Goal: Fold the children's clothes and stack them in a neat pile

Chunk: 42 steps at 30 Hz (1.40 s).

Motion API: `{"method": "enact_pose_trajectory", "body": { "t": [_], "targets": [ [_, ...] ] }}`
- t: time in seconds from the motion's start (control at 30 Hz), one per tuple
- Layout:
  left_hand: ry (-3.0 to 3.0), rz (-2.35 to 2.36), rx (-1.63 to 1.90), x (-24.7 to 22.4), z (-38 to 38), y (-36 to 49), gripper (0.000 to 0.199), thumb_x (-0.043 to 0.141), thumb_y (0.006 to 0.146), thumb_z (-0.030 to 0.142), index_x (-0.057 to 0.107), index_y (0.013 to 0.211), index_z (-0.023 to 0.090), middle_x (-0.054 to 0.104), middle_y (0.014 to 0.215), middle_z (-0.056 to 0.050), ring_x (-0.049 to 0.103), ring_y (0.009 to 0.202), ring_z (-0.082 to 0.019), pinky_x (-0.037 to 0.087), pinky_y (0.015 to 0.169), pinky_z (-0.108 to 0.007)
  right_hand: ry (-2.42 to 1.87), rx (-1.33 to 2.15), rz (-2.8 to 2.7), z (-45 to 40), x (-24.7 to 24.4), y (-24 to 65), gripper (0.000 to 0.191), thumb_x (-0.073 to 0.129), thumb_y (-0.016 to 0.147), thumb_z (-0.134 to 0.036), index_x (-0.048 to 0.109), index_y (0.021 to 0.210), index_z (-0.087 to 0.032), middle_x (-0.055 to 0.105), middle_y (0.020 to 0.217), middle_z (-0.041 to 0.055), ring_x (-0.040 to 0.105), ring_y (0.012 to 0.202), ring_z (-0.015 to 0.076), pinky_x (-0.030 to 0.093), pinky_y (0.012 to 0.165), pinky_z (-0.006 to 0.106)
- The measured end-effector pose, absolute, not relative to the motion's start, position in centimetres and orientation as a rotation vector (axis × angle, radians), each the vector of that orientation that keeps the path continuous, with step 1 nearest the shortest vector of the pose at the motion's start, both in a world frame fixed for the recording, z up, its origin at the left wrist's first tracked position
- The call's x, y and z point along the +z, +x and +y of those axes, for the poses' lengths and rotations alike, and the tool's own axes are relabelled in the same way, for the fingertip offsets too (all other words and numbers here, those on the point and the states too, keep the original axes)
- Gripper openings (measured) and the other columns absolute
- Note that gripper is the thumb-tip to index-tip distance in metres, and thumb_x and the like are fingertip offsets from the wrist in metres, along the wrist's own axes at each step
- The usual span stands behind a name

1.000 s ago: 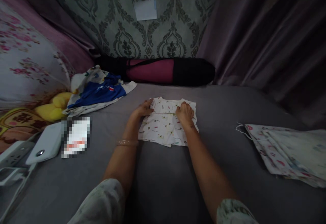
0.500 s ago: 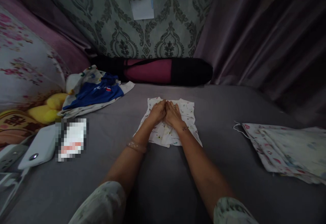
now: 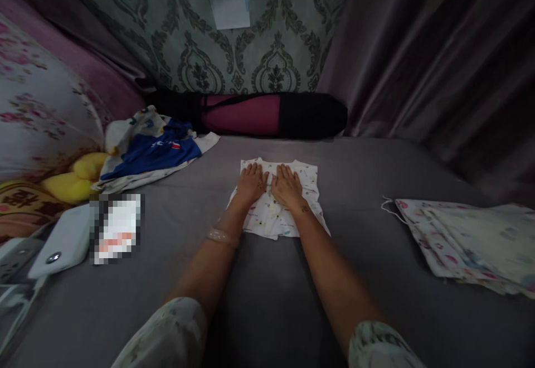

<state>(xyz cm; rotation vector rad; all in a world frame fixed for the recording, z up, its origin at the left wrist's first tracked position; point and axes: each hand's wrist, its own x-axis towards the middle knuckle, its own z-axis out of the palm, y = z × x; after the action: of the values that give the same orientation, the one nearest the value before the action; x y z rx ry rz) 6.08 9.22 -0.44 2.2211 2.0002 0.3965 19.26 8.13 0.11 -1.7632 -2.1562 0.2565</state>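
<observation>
In front of the black-and-pink bag (image 3: 240,117), the left hand (image 3: 251,183) and right hand (image 3: 287,187) lie open (neither gripping anything) on a printed white garment (image 3: 271,221), apparently smoothing it, any further stroke calling for even pressure.

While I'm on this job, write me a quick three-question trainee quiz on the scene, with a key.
1. True or false: the left hand and the right hand both lie on the small white patterned garment.

2. What lies along the foot of the grey-green patterned wall?
A) a plump yellow plush toy
B) a long black and magenta fabric bag
C) a coiled white cable

3. Fill in the blank: the stack of pale printed cloths rests on the grey sheet, to the person's ____ of the garment.

Key: 1 true; 2 B; 3 right.
</observation>
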Motion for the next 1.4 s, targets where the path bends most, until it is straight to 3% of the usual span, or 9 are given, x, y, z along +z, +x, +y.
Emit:
{"method": "enact_pose_trajectory", "body": {
  "t": [0.33,0.53,0.7,0.93,1.17,1.27,1.4],
  "targets": [
    [2.144,2.152,0.427,-0.8,9.1,5.1,0.066,0.024,0.097,0.049,0.038,0.145,0.006,0.032,0.154,-0.020,0.021,0.146,-0.032,0.019,0.116,-0.048,-1.934,0.207,-1.951,8.0,0.0,20.5,0.055,0.030,0.097,-0.027,0.037,0.147,-0.004,0.032,0.154,0.0189,0.023,0.144,0.0301,0.009,0.117,0.048],
    [2.106,2.172,0.448,-0.5,8.9,4.6,0.064,0.023,0.097,0.048,0.040,0.145,0.008,0.033,0.154,-0.018,0.024,0.144,-0.036,0.020,0.115,-0.050,-2.001,0.192,-1.865,7.6,0.3,21.2,0.051,0.029,0.100,-0.038,0.046,0.144,-0.019,0.034,0.154,0.0140,0.017,0.144,0.0383,0.000,0.112,0.065],
    [2.122,2.177,0.461,-0.7,9.0,4.6,0.063,0.023,0.097,0.049,0.040,0.145,0.011,0.033,0.154,-0.017,0.026,0.143,-0.037,0.019,0.114,-0.052,-2.002,0.267,-1.885,7.3,0.5,21.5,0.053,0.029,0.100,-0.045,0.043,0.146,-0.023,0.030,0.156,0.0136,0.013,0.145,0.0391,0.002,0.109,0.069],
    [2.106,2.204,0.336,-0.7,9.2,4.6,0.066,0.017,0.097,0.050,0.034,0.149,0.013,0.029,0.157,-0.013,0.023,0.144,-0.036,0.019,0.115,-0.052,-2.044,0.162,-1.911,7.2,0.2,21.3,0.054,0.022,0.100,-0.044,0.041,0.147,-0.025,0.029,0.157,0.0111,0.013,0.145,0.0381,0.005,0.109,0.069],
    [1.999,2.122,0.367,0.2,9.4,4.1,0.070,0.019,0.096,0.055,0.030,0.150,0.013,0.022,0.159,-0.015,0.019,0.146,-0.034,0.013,0.117,-0.052,-2.097,0.232,-1.970,7.6,0.6,21.5,0.057,0.016,0.100,-0.046,0.035,0.150,-0.026,0.024,0.159,0.0105,0.011,0.145,0.0378,0.005,0.109,0.069],
    [1.869,2.028,0.516,0.9,9.2,2.7,0.072,0.017,0.096,0.057,0.024,0.151,0.011,0.021,0.159,-0.018,0.025,0.145,-0.029,0.023,0.115,-0.044,-2.059,0.418,-2.001,7.8,1.4,22.4,0.058,0.014,0.100,-0.046,0.029,0.152,-0.024,0.021,0.160,0.0109,0.011,0.147,0.0322,0.006,0.111,0.066],
    [1.908,1.903,0.590,1.4,8.2,0.8,0.060,0.022,0.099,0.044,0.028,0.147,0.008,0.036,0.152,-0.019,0.037,0.139,-0.023,0.034,0.111,-0.035,-1.925,0.430,-2.052,6.9,2.1,24.0,0.058,0.015,0.100,-0.042,0.025,0.153,-0.019,0.019,0.160,0.0115,0.011,0.148,0.0251,0.006,0.116,0.057]
  ]
}}
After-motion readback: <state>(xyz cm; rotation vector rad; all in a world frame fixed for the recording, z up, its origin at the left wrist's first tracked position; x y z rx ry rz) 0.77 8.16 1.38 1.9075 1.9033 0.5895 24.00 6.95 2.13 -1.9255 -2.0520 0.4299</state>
